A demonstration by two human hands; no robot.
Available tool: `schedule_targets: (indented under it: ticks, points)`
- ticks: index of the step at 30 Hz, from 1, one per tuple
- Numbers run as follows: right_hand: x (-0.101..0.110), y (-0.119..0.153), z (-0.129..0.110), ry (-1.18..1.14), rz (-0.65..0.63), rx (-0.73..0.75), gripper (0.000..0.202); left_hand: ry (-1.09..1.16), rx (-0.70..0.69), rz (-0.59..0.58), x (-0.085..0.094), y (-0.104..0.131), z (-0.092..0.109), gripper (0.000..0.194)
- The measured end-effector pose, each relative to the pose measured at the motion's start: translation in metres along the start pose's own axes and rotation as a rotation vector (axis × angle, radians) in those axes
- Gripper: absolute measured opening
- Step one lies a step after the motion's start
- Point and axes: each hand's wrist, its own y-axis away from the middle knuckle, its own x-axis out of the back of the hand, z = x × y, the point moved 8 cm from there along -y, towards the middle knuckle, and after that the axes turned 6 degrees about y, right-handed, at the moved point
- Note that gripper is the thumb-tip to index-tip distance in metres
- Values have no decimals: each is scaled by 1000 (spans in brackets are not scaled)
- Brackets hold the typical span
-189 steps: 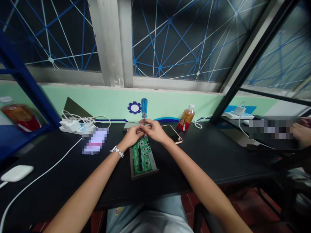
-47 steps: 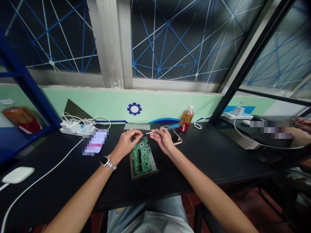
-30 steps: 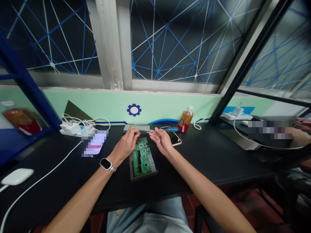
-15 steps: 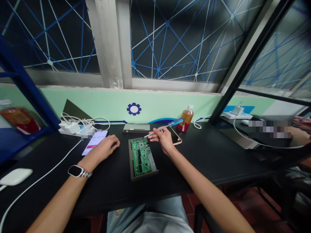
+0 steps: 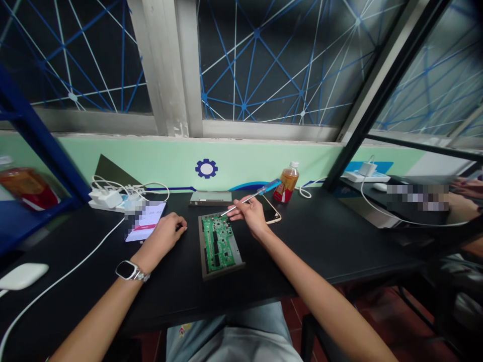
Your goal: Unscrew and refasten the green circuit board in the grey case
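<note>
Green circuit board (image 5: 219, 246): seated in a grey metal housing (image 5: 223, 273), uncovered, component side up, just left of and nearer the body than the right fingers. The screwdriver (image 5: 260, 191) is tilted, its tip down left of those fingers at the board's far edge and its blue handle up to their right. Contact between tip and board cannot be confirmed.

Right hand (image 5: 252, 217): fingers closed narrowly around the screwdriver shaft. Left hand (image 5: 166, 232): resting low over the worktop (image 5: 320, 241), well left of the board, fingers loosely bent with a slight gap at the thumb; no object seen in them, though a small part could be concealed.

Assessment: the step in hand appears to be screwdriver work at the board's far end. The next move would call for setting the tip squarely in a fastener and bringing the handle upright, with the left fingers free to steady the housing.

Surroundings: a flat metal box (image 5: 210, 198) beyond and left of the right fingers; a pale-rimmed phone (image 5: 274, 216) just right of them, partly covered; a drink bottle (image 5: 287, 183) farther right; a lit phone (image 5: 145, 226) just left of the left fingers, with a loaded power strip (image 5: 113, 202) beyond it
</note>
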Motion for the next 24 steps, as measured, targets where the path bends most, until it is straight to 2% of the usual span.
schedule_targets:
  ticks: [4, 7, 9, 11, 14, 17, 21, 24]
  points:
    - [0, 0, 0, 8, -11, 9, 45, 61, -2, 13, -2, -1, -8, 19]
    - [0, -1, 0, 12, -13, 9, 46, 42, 19, -20, 3, -4, -7, 18]
    - [-1, -2, 0, 14, -19, 12, 47, 6, 8, -54, 8, -7, 2, 23]
    - [-1, -3, -1, 22, -25, 20, 47, -13, -69, -125, 8, -9, 22, 39]
    - [-1, -4, 0, 60, -36, 35, 44, 38, -177, -254, -6, -7, 52, 61]
    - [0, -5, 1, 121, -55, 61, 41, 43, -157, -306, -33, -4, 62, 79]
    - [-4, -5, -7, 254, -83, 149, 36, 48, -139, -231, -60, -7, 66, 75]
    - [-16, -8, -23, 393, -122, 248, 31, 101, -178, -213, -70, -15, 76, 79]
